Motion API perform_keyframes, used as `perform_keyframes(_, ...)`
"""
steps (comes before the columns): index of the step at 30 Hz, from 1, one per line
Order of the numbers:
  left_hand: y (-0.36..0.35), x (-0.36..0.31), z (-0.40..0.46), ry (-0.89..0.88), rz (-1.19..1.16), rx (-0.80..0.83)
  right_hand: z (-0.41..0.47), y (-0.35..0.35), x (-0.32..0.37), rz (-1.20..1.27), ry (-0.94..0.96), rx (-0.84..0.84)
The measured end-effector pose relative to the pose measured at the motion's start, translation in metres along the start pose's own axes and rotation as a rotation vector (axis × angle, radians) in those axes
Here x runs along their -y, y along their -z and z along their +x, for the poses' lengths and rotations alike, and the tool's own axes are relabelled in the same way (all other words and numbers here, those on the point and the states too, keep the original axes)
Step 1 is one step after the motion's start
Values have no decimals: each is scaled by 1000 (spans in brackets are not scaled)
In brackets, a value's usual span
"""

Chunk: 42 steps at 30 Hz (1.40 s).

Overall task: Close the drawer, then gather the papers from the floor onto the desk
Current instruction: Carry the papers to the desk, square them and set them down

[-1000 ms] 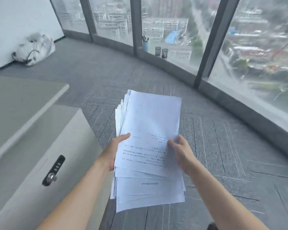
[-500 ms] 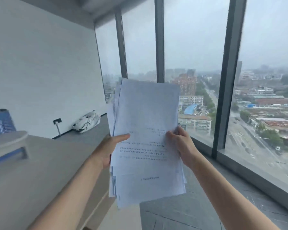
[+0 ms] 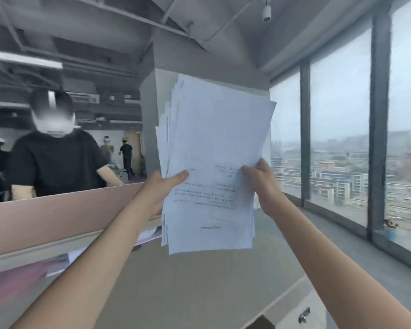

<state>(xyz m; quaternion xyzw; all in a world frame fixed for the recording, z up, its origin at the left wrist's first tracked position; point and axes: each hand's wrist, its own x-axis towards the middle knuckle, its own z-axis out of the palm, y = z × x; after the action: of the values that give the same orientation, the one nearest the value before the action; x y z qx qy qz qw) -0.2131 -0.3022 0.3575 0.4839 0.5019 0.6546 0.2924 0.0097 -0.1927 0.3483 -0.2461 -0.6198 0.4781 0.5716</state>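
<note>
Drawer: a drawer front with a lock (image 3: 303,315) shows at the bench's near right edge and looks flush, so I judge the closing done; the view of it is partial.
Gathering: the papers (image 3: 214,162) are up off the floor in one stack, so the picking up looks finished as far as this view shows; the floor beneath is hidden.
Left to do: lower the stack onto the bench (image 3: 195,281) and let go; it is not yet set down.
Where the papers are: held in the air above the bench, tilted up toward the camera, not touching the surface.
Left hand (image 3: 163,186): its grip clamps the stack's left edge, thumb on the top sheet.
Right hand (image 3: 262,180): its grip pinches the right edge, thumb on top.
Look of the papers: white printed sheets with faint lines of text, many deep, edges fanned and uneven on the left and at the bottom.
Nearby: a pinkish divider panel (image 3: 57,210) stands along the bench's far side.
</note>
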Motion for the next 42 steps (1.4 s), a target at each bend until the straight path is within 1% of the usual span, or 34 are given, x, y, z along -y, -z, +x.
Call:
perform_keyframes(4, 53, -14, -30, -71, 17, -141, -9, -65, 4, 79, 23, 104)
perform_keyframes(9, 105, -4, -54, -51, 42, -272, -12, -125, -17, 114, -14, 223)
perform_keyframes(15, 159, 35, -76, 28, 40, -411, -20, -188, -61, 139, -69, 358)
perform_keyframes(20, 198, 85, -69, 75, 59, -481, -15, -229, -121, 177, -144, 416)
perform_keyframes(25, 221, 144, -47, 170, 77, -533, -2, -250, -195, 155, -215, 430)
perform_keyframes(28, 225, 168, -33, 196, 53, -537, 9, -253, -223, 153, -262, 448)
perform_keyframes(32, 219, 184, -23, 206, 26, -519, 19, -248, -237, 132, -273, 428)
perform_keyframes(36, 213, 196, -20, 213, 3, -505, 23, -239, -245, 154, -277, 444)
perform_keyframes(42, 206, 208, -15, 220, -16, -473, 22, -230, -252, 153, -236, 511)
